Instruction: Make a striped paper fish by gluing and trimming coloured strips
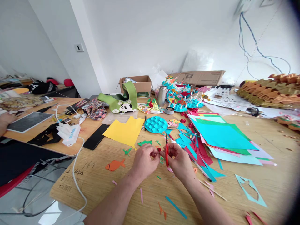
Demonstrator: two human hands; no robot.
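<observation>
My right hand (180, 160) is closed round red-handled scissors (167, 153), whose blades point up and away from me. My left hand (144, 160) pinches a small red paper piece (159, 149) just left of the scissors. Both hands are over the table's middle, close together. Left of them lie an orange paper fish (114, 165), a green paper fish (144, 142) and a green paper scrap (127, 152). Beyond the hands sits a round blue woven-looking disc (156, 124).
Coloured paper sheets (229, 136) are stacked at right, beside blue and red offcuts (199, 153). Yellow paper (126, 129), a black phone (96, 137) and a green panda bag (125, 101) lie leftward. A steel bottle (162, 96) stands behind. Another person's hand (7, 118) is far left.
</observation>
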